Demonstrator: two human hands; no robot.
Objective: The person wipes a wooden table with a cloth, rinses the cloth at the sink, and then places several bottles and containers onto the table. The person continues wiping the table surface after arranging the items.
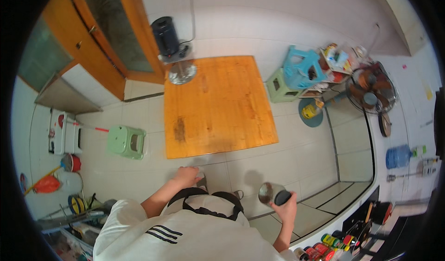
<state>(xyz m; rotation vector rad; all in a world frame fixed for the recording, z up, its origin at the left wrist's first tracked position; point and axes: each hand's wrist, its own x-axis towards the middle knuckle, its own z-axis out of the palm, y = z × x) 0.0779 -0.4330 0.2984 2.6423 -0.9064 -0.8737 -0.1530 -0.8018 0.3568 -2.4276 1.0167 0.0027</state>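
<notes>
My right hand (286, 207) is closed around a clear jar with a dark lid (271, 194), held out over the tiled floor to the right of my body. Something brownish shows at the jar's far end. My left hand (187, 176) is in front of my waist, with its fingers curled; whether it holds anything cannot be seen. Beyond both hands stands a wooden table (222, 104). At its far left corner are a round glass or metal piece (182, 72) and, on a small stand, a black electric kettle (165, 37).
A green plastic stool (126, 141) stands left of the table. To the right are a blue stool (302, 68), a fan (371, 89) and an oil bottle (312, 110). Seasoning bottles (323, 249) line the counter at lower right. A wooden door (87, 42) is at upper left.
</notes>
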